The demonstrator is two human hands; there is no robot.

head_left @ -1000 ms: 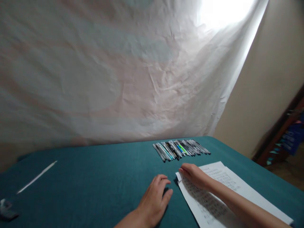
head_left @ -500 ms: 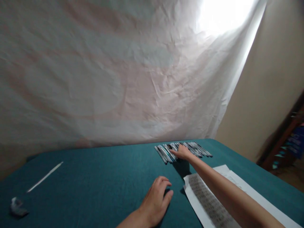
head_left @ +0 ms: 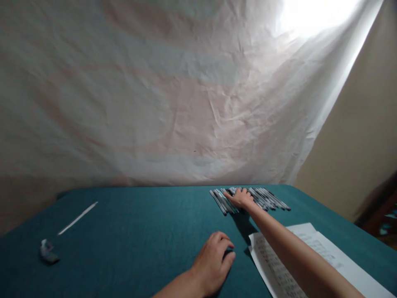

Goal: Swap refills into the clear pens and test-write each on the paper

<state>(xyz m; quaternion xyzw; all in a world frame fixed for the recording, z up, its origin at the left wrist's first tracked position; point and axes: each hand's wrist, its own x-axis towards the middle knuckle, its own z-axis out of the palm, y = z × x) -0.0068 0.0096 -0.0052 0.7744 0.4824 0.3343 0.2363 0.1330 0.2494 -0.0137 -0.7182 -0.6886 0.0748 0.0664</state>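
A row of several pens point(head_left: 266, 198) lies side by side near the far edge of the teal table point(head_left: 139, 231). My right hand point(head_left: 240, 198) is stretched out over the middle of that row, its fingers curled down onto the pens. Whether it grips one is hidden. My left hand point(head_left: 214, 261) rests palm down on the cloth nearer to me, fingers loosely bent, holding nothing. A white sheet of paper point(head_left: 322, 252) with printed text lies under my right forearm.
A thin white stick point(head_left: 78, 217) lies at the left of the table, with a small crumpled grey object point(head_left: 47, 251) beside it. A wrinkled white cloth point(head_left: 155, 103) hangs behind the table. A beige wall point(head_left: 356, 145) stands at right.
My right hand left the paper's corner and reached forward onto the row of pens, where it now rests. The left hand stayed in place. The camera shifted slightly.
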